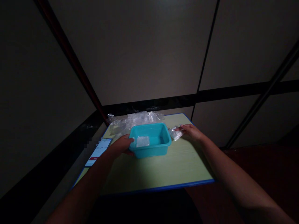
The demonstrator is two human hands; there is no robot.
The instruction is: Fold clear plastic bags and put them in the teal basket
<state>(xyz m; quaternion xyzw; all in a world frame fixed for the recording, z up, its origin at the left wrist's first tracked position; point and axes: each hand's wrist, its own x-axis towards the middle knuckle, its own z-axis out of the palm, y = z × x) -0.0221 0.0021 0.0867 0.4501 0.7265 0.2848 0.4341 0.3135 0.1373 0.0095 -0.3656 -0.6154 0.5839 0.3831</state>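
A turquoise plastic basin (151, 151) stands around the middle of the light yellow-green table. My left hand (123, 144) grips its left rim, thumb over the edge and fingers outside. Inside the basin, toward the left, lies a small clear plastic packet (143, 141). To the right of the basin, my right hand (189, 130) pinches a small clear plastic bag (176, 133), which hangs close to the basin's right side.
Crumpled clear plastic bags (140, 119) spread along the table's back edge, behind the basin. A phone (99, 151) with a lit screen lies at the left edge. The table (163, 171) has a blue rim, with panelled walls behind.
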